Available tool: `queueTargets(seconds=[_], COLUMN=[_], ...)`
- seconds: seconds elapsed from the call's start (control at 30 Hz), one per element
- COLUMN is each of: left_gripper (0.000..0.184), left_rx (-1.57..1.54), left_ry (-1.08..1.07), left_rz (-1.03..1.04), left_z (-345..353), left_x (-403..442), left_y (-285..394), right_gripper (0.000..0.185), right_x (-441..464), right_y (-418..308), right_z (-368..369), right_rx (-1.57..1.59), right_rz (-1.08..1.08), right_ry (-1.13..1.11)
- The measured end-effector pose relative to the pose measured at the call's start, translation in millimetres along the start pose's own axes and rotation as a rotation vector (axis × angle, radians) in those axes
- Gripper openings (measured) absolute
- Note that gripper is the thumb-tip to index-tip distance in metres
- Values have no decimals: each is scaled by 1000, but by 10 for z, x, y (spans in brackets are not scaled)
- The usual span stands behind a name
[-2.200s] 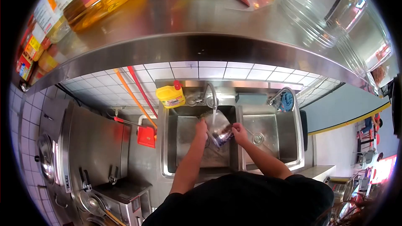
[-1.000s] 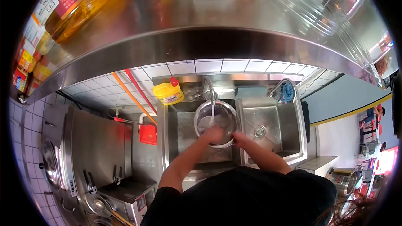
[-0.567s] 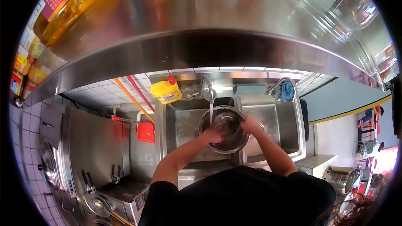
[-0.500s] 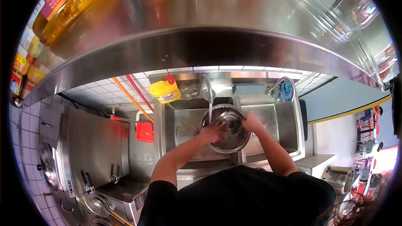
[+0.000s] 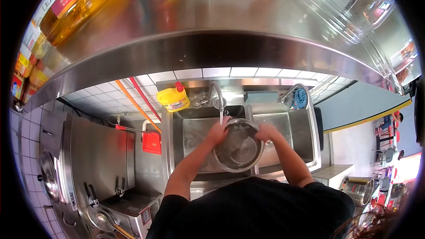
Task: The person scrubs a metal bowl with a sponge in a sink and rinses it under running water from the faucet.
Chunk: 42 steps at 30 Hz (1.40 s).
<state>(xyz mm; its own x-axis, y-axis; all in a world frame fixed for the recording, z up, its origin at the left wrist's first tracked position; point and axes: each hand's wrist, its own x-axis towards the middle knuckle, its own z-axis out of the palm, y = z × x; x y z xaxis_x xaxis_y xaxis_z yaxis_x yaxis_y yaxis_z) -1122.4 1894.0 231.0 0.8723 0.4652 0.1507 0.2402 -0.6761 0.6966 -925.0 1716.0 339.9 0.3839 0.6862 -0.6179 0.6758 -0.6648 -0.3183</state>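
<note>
A round, shiny metal pot (image 5: 241,161) is held over the double sink, above the divider between its basins. My left hand (image 5: 218,132) is closed on its far left rim, just below the spout of the curved faucet (image 5: 216,89). At the right side of the rim, my right hand (image 5: 267,132) grips with fingers wrapped over the edge. The pot's inside faces up toward me and looks wet, with patchy reflections. Its underside is hidden. The left basin (image 5: 190,139) and right basin (image 5: 283,126) lie around it.
Behind the sink stand a yellow jug with a red cap (image 5: 173,98) and, at right, a blue cloth (image 5: 300,98) by a second faucet. A red dustpan (image 5: 152,142) is at left. The steel shelf (image 5: 199,53) crosses in front, carrying an oil bottle (image 5: 84,6).
My left hand has moved from inside the pot to its far left rim. The pot has shifted slightly toward my body and its inside shows differently. My right hand keeps its grip.
</note>
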Motion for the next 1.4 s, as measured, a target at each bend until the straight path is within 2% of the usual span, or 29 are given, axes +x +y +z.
queueTargets(seconds=[0.03, 0.13, 0.23, 0.37, 0.47, 0.57, 0.63, 0.67, 0.77, 0.87, 0.97, 1.07, 1.17, 1.27, 1.33, 1.4], left_gripper=[29, 36, 32, 24, 28, 32, 37, 39, 47, 43, 41, 36, 28, 26, 33, 38], left_rx=[-68, -201, -300, -128, -84, 84, -48, -113, -999, -1590, -1589, -1252, -668, -695, -1087, -1453], left_ry=[-124, -307, -298, -116, -137, -495, -386, -328, -178, -358, -511, -283, -85, 215, 169, 66], left_rz=[-177, -355, -221, 335, 350, -161, -319, -395, -750, -966, -1148, -928, -626, -493, -554, -652], left_z=[51, -60, -101, 17, -108, -597, -661, -642, -230, -290, -226, 376, 295, 78, 13, 9], left_x=[15, 148, 216, 284, 284, 293, 229, 208, 39, -234, -297, -291, -32, 238, 328, 366], left_y=[-30, 35, 159, 263, 6, -89, -265, -350, -674, -385, -114, -482, -287, 24, -67, -244], right_gripper=[37, 40, 33, 33, 33, 34, 36, 36, 38, 41, 42, 44, 46, 46, 45, 47], right_x=[-31, 45, 2, 128, 81, 67, 122, 173, 206, 102, -7, -131, -85, -191, -230, -244], right_y=[-14, 126, 62, 57, -12, -29, 48, 94, 215, 363, 453, 444, 578, 489, 477, 495], right_z=[7, 167, 177, 306, 316, 366, 514, 536, 526, 386, 258, 145, 207, 138, 139, 171], right_rx=[23, 308, 303, 249, 364, 595, 796, 742, 619, 555, 473, 385, 260, 206, 174, 323], right_rz=[-25, 36, 73, -68, -38, 47, 52, 79, 136, 142, 170, 184, 141, 137, 132, 184], right_ry=[-28, -179, -221, -207, -179, -121, -10, 35, 108, 65, 38, 60, 161, 312, 415, 428])
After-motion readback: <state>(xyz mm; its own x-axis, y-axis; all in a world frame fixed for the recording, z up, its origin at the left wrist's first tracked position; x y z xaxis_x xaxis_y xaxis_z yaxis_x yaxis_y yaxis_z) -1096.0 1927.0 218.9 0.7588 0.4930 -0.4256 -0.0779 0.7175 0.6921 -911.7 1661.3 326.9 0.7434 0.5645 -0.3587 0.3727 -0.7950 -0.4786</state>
